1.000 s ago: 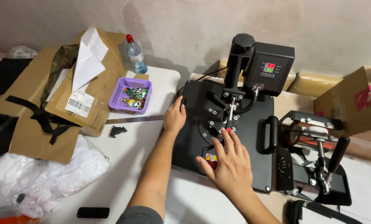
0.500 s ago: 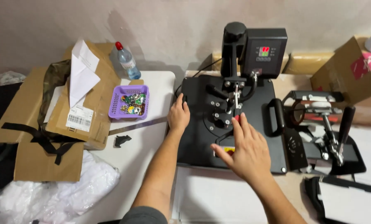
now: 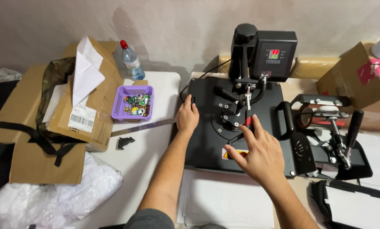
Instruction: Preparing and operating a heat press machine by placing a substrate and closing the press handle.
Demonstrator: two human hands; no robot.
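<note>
**Head view: both hands on the black heat press**

Head view looks down on a white desk (image 3: pixel 156 140) with a black heat press (image 3: pixel 211 140) standing at about 1 o'clock from the picture's centre, against the wall. Its flat upper plate lies closed, with a black control box (image 3: pixel 277 55) at 12 o'clock of the plate and a looped black handle (image 3: pixel 285 118) on its 3 o'clock side.

The left hand (image 3: pixel 187 116) rests on the plate's 9 o'clock edge, fingers curled over the rim and gripping it. The right hand (image 3: pixel 258 154) lies open on top of the plate near its 6 o'clock edge, fingers spread and apart, clamped on nothing; the fingertips reach toward the round hub of bolts (image 3: pixel 232 118) at the plate's middle.

At 9 o'clock of the press, a metal ruler (image 3: pixel 143 127) lies on the desk, with a purple basket (image 3: pixel 132 101) of small coloured pieces just beyond it and a clear water bottle (image 3: pixel 131 61) with a red cap behind that. Cardboard boxes (image 3: pixel 37 123) pile up farther toward 9 o'clock. At 3 o'clock of the press sits a smaller black press attachment (image 3: pixel 338 140). White sheets (image 3: pixel 224 199) lie at 6 o'clock.
</note>
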